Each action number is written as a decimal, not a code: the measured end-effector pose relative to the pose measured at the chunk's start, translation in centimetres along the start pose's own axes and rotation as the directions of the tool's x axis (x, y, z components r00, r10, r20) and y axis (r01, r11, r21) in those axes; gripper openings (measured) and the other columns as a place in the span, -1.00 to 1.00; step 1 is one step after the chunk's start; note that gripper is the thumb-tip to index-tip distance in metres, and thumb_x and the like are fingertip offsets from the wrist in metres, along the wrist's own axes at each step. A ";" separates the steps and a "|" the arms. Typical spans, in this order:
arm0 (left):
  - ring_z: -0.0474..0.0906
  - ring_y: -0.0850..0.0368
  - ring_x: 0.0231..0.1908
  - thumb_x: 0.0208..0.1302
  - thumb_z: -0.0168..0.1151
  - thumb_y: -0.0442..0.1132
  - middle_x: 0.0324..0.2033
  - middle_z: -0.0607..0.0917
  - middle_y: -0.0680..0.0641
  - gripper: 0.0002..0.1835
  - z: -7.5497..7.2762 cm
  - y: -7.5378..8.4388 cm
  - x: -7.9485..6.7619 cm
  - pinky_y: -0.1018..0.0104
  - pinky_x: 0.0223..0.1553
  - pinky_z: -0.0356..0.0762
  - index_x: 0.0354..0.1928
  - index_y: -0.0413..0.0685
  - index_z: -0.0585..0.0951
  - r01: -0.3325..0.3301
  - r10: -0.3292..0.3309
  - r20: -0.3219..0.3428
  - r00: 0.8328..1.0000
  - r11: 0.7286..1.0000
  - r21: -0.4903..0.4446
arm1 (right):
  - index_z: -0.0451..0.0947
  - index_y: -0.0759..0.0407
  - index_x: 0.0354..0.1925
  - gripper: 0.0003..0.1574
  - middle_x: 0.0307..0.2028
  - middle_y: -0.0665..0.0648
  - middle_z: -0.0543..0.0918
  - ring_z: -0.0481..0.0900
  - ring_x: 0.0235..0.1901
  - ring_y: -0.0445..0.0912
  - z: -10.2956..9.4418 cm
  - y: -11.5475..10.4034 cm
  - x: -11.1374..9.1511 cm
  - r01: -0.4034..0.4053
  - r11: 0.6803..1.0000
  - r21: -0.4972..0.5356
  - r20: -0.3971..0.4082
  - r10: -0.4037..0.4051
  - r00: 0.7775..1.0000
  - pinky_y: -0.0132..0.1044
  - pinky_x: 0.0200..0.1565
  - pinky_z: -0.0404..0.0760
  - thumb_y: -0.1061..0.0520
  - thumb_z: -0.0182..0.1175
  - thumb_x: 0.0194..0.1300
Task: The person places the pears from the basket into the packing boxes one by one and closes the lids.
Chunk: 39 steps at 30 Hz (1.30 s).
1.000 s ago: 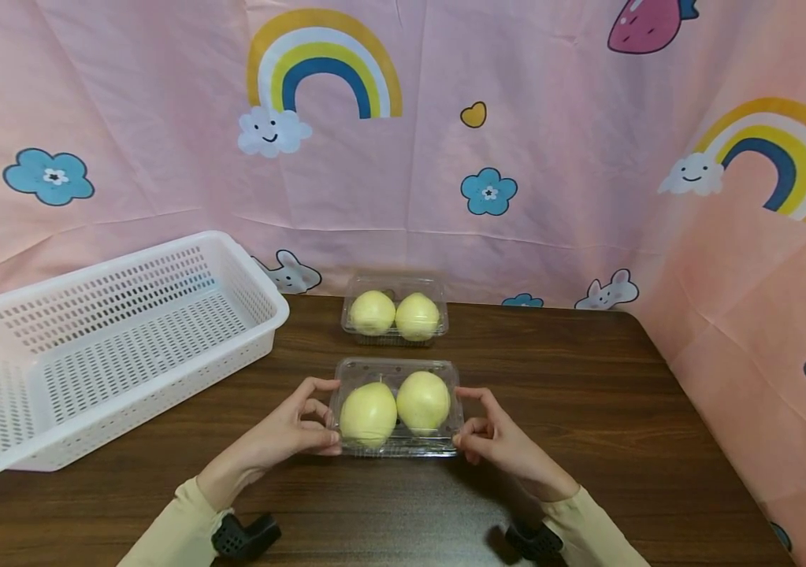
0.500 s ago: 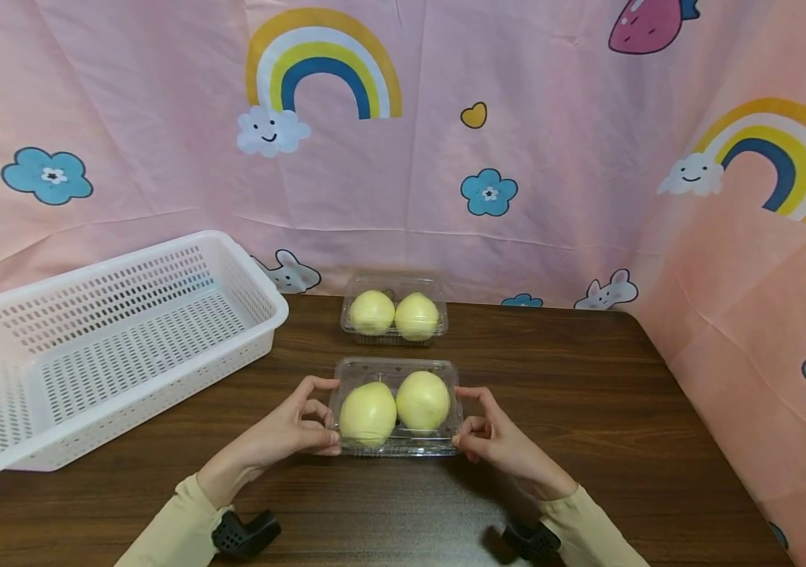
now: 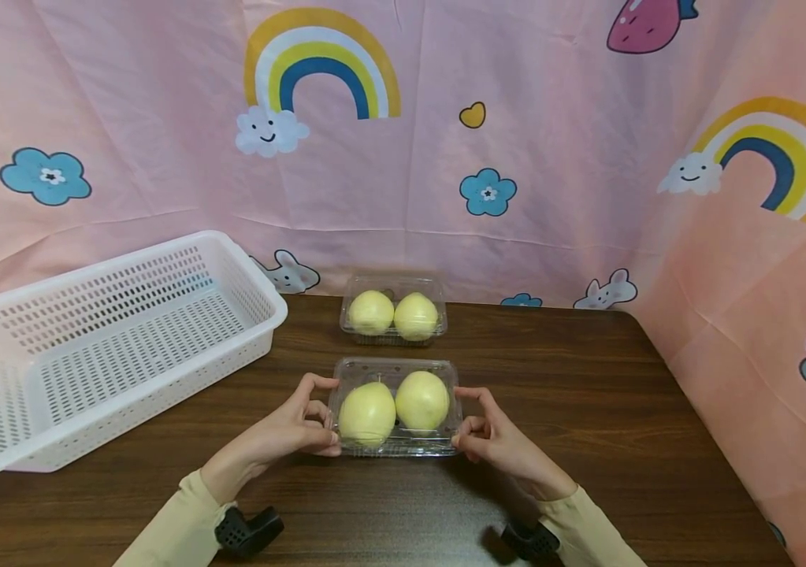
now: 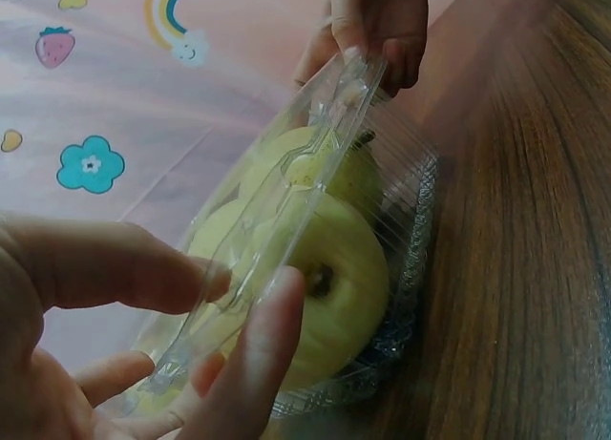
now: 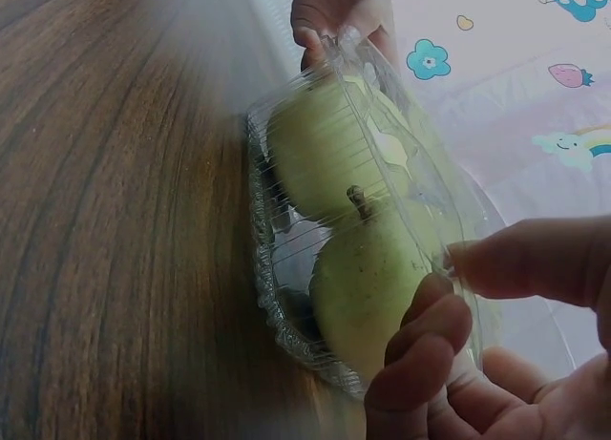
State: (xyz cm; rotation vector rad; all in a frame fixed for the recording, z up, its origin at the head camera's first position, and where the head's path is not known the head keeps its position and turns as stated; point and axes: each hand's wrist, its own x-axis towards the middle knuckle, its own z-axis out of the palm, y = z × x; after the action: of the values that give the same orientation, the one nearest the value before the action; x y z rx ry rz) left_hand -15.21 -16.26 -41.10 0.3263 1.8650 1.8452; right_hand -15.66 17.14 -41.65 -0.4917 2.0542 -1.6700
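A clear plastic clamshell box with two pale yellow pears inside is on the near part of the table, its lid down over the fruit. My left hand grips the box's left end, and in the left wrist view thumb and fingers pinch its rim. On the opposite end, my right hand pinches the rim at the front corner, its index finger reaching along the side. The right wrist view shows the pears through the box's ribbed wall, with stems visible.
Behind stands a second clear box with two more pears. A long white perforated basket takes up the left side of the brown wooden table. A pink patterned cloth hangs along the back and right.
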 end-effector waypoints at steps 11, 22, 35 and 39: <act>0.61 -0.03 -0.36 0.08 0.16 -0.55 -0.43 0.40 -0.13 -0.15 0.3 0.4 0.4 0.10 -0.19 0.63 0.32 -0.25 -0.11 0.005 -0.005 0.000 1.000 1.000 0.022 | -0.06 0.29 0.38 -0.20 -0.44 0.09 0.51 0.37 -0.53 -0.15 0.0 0.0 0.0 0.003 1.000 -0.005 0.003 -0.003 1.000 -0.33 -0.44 0.36 0.37 0.10 0.30; 0.57 -0.03 -0.34 0.10 0.18 -0.53 -0.38 0.40 -0.18 -0.17 0.2 0.9 0.4 0.09 -0.19 0.63 0.32 -0.27 -0.08 0.021 -0.022 0.003 1.000 0.996 0.082 | -0.04 0.28 0.37 -0.19 -0.45 0.10 0.51 0.37 -0.53 -0.15 -0.2 -0.2 0.0 0.003 1.000 -0.029 0.005 -0.003 1.000 -0.35 -0.46 0.38 0.38 0.13 0.28; 0.63 -0.06 -0.28 0.15 0.18 -0.52 -0.31 0.44 -0.24 -0.15 -0.3 0.6 0.3 0.15 -0.17 0.63 0.35 -0.24 -0.12 0.006 -0.007 0.020 1.000 0.998 0.059 | -0.04 0.31 0.38 -0.20 -0.43 0.10 0.50 0.43 -0.46 -0.15 -0.4 0.0 0.4 0.070 0.993 -0.093 0.006 -0.070 0.998 -0.34 -0.40 0.39 0.36 0.13 0.32; 0.63 -0.05 -0.27 0.17 0.17 -0.53 -0.28 0.43 -0.25 -0.18 -0.5 0.6 0.5 0.15 -0.16 0.62 0.35 -0.23 -0.10 0.007 -0.008 0.011 1.000 0.997 0.073 | -0.02 0.29 0.40 -0.20 -0.39 0.12 0.54 0.52 -0.29 -0.09 -0.5 0.0 0.7 0.083 0.988 -0.131 0.004 -0.083 0.997 -0.27 -0.22 0.44 0.33 0.15 0.34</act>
State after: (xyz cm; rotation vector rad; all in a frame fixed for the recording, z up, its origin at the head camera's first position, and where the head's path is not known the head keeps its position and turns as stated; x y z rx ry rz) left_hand -16.01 -16.45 -40.65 0.3537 1.9265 1.7703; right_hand -16.49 17.23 -41.67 -0.6279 2.1815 -1.5879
